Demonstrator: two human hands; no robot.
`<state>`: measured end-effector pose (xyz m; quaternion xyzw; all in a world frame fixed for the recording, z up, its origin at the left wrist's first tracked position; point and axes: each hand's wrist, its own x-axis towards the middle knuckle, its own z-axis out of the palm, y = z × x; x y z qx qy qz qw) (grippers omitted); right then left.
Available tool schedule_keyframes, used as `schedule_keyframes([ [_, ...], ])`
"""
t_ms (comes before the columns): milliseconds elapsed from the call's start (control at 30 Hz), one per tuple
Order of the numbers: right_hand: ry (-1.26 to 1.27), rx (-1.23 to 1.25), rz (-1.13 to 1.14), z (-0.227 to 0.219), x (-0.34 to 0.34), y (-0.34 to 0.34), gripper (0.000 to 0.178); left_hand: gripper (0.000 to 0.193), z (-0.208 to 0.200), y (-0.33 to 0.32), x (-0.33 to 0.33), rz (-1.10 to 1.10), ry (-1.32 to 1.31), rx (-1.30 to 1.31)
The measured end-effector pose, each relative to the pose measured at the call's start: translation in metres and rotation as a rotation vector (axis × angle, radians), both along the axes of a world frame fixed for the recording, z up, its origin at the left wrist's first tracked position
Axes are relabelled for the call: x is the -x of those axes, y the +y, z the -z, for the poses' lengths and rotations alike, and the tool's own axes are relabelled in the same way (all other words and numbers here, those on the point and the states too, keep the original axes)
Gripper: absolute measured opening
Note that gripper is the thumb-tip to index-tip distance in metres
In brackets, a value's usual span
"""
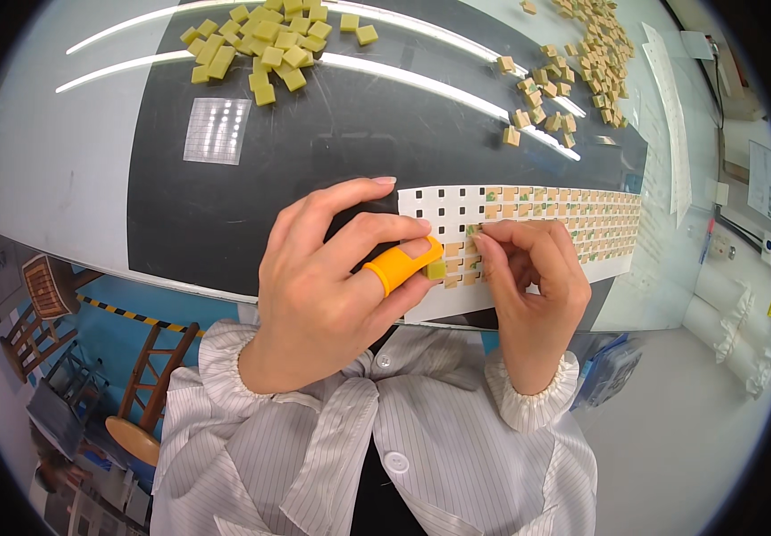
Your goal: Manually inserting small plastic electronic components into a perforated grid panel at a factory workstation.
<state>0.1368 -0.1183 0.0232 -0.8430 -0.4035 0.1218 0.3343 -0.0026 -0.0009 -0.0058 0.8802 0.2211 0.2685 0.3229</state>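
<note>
A white sheet (430, 308) with rows of small square holes lies on the dark mat, much of it covered by small tan pieces. Over its left part, my left hand (314, 268) pinches a yellow-green square block (436, 270) between thumb and fingers. One of its fingers wears an orange-yellow finger cover (394, 271). My right hand (537, 268) is closed, with thumb and forefinger together at the sheet, at the edge of the tan pieces. What lies between those fingertips is too small to make out.
Yellow-green blocks (265, 40) are heaped at the far left of the dark mat (332, 134). Near them lies a clear gridded square (217, 130). Many tan pieces (604, 62) are scattered at the far right. Wooden stools (140, 393) stand beyond the table's near left edge.
</note>
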Motion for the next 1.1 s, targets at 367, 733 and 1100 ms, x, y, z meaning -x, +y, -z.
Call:
schedule_keyframes([
  [367,0.334,-0.025,-0.014,-0.012,-0.010,0.000,0.010,0.022,0.000,0.001,0.001,0.009,0.004,0.025],
  [733,1.195,0.154,-0.003,-0.026,-0.020,0.010,0.012,0.023,0.000,0.001,-0.002,0.000,-0.005,0.008],
  [1100,1.140,0.164,-0.015,-0.023,-0.019,0.009,0.014,0.023,0.001,0.001,-0.002,0.000,-0.009,0.010],
])
